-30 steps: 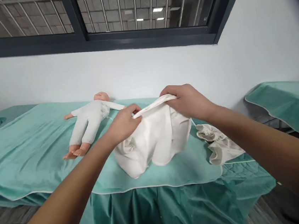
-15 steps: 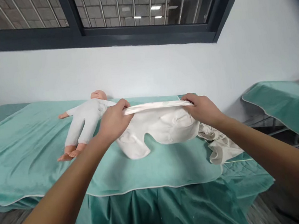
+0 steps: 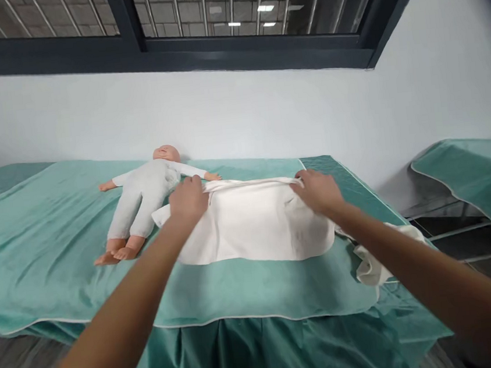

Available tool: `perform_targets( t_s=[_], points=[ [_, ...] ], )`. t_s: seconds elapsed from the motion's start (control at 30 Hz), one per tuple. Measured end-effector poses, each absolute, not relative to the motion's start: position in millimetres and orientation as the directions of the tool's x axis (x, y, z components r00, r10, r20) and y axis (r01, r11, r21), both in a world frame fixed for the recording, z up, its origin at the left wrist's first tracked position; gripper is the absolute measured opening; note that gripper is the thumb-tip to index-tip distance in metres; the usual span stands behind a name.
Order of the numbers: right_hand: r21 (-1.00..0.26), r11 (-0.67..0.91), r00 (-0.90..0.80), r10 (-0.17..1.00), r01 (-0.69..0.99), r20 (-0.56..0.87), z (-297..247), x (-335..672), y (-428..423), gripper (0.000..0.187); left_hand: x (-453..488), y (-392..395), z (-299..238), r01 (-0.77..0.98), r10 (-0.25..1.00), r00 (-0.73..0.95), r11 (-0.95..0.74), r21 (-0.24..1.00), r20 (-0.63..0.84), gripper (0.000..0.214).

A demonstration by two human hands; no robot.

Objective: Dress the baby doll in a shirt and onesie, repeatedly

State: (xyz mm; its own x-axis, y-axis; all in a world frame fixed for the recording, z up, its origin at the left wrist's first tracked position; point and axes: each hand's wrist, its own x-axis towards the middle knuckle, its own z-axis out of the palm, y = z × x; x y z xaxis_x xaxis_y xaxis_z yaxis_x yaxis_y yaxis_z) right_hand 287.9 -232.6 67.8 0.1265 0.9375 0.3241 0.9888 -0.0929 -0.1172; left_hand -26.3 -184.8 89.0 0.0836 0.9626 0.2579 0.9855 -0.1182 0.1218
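A white baby garment (image 3: 254, 224) spreads over the green bed cover, its far edge stretched between my two hands. My left hand (image 3: 189, 200) pinches that edge at its left end, close to the doll's outstretched arm. At the right end my right hand (image 3: 318, 190) grips the same edge. A short sleeve-like flap of the cloth pokes out left of my left wrist. To the left, a baby doll (image 3: 147, 188) in a white suit lies on its back, bare feet toward me.
A crumpled off-white cloth (image 3: 374, 264) lies by my right forearm, partly hidden. The green bed cover (image 3: 50, 245) runs along a white wall under a barred window (image 3: 244, 2). Further right stands another green-covered surface (image 3: 476, 171) with metal rails below it.
The garment was held up, bunched, with two rounded lower parts hanging; now it is lowered and lies flatter on the bed. Both hands keep their hold. The view has shifted slightly.
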Motion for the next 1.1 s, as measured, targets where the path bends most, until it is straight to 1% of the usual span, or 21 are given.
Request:
perform_targets(
  t_s=[0.03,0.07,0.1,0.13,0.17,0.23,0.27,0.33,0.4,0.43,0.5,0.6,0.73,0.83,0.9,1.0,1.1],
  points=[
    [-0.080,-0.045,0.073,0.921,0.996,0.383,51.4,271.1,-229.3,0.037,-15.7,-186.1,72.9,0.982,0.926,0.127,-0.169,0.089,0.355,0.035],
    [-0.073,0.044,-0.012,0.919,0.996,0.395,34.5,254.1,-227.4,0.037,-4.8,-189.2,55.8,0.966,0.889,0.194,-0.248,0.079,0.414,0.036],
    [-0.099,0.141,-0.092,0.916,0.985,0.392,17.9,238.0,-226.4,0.039,5.7,-192.9,38.7,0.935,0.872,0.270,-0.338,0.104,0.408,0.035],
    [-0.146,0.200,-0.131,0.915,0.969,0.382,2.7,223.7,-225.5,0.041,15.1,-196.0,22.5,0.896,0.872,0.336,-0.412,0.164,0.354,0.035],
    [-0.203,0.196,-0.111,0.924,0.959,0.366,-10.5,212.0,-224.0,0.042,23.0,-197.7,8.2,0.871,0.883,0.361,-0.434,0.231,0.298,0.035],
    [-0.297,0.096,0.005,0.947,0.950,0.322,-28.3,197.9,-218.0,0.043,33.1,-194.0,-12.7,0.867,0.905,0.351,-0.411,0.281,0.239,0.035],
    [-0.327,0.025,0.079,0.951,0.945,0.300,-32.8,195.3,-213.5,0.044,35.3,-188.8,-18.8,0.881,0.920,0.318,-0.376,0.289,0.227,0.037],
    [-0.370,-0.113,0.210,0.949,0.922,0.235,-34.6,196.2,-203.3,0.047,35.9,-174.6,-23.7,0.916,0.953,0.211,-0.271,0.297,0.220,0.041],
    [-0.397,-0.210,0.290,0.945,0.894,0.153,-31.3,200.6,-194.4,0.050,34.3,-160.6,-22.2,0.938,0.973,0.086,-0.151,0.312,0.213,0.046],
    [-0.399,-0.235,0.309,0.942,0.886,0.132,-29.3,202.7,-190.9,0.051,33.7,-155.0,-20.4,0.942,0.975,0.040,-0.110,0.316,0.220,0.048],
    [-0.377,-0.231,0.309,0.937,0.897,0.163,-26.8,205.7,-184.9,0.054,33.9,-146.9,-17.1,0.948,0.966,0.001,-0.083,0.308,0.258,0.052],
    [-0.325,-0.207,0.296,0.921,0.923,0.254,-27.4,208.6,-173.1,0.061,37.5,-136.5,-15.8,0.955,0.955,0.025,-0.110,0.275,0.295,0.054],
    [-0.295,-0.222,0.301,0.918,0.929,0.260,-30.8,215.3,-147.4,0.064,44.7,-113.8,-22.5,0.963,0.968,0.065,-0.125,0.241,0.243,0.058],
    [-0.290,-0.241,0.308,0.926,0.926,0.216,-35.3,221.4,-129.3,0.068,48.6,-96.1,-30.8,0.963,0.980,0.078,-0.122,0.242,0.184,0.063],
    [-0.276,-0.250,0.300,0.940,0.928,0.159,-39.1,224.1,-121.3,0.068,49.8,-88.9,-34.7,0.961,0.984,0.080,-0.117,0.249,0.157,0.065],
    [-0.232,-0.239,0.264,0.961,0.943,0.084,-42.4,224.6,-115.5,0.067,50.0,-86.8,-35.2,0.960,0.987,0.084,-0.117,0.255,0.138,0.066],
    [-0.203,-0.218,0.233,0.971,0.955,0.055,-40.2,220.0,-117.8,0.067,49.4,-93.2,-31.3,0.956,0.987,0.099,-0.129,0.263,0.125,0.065]
  ],
)
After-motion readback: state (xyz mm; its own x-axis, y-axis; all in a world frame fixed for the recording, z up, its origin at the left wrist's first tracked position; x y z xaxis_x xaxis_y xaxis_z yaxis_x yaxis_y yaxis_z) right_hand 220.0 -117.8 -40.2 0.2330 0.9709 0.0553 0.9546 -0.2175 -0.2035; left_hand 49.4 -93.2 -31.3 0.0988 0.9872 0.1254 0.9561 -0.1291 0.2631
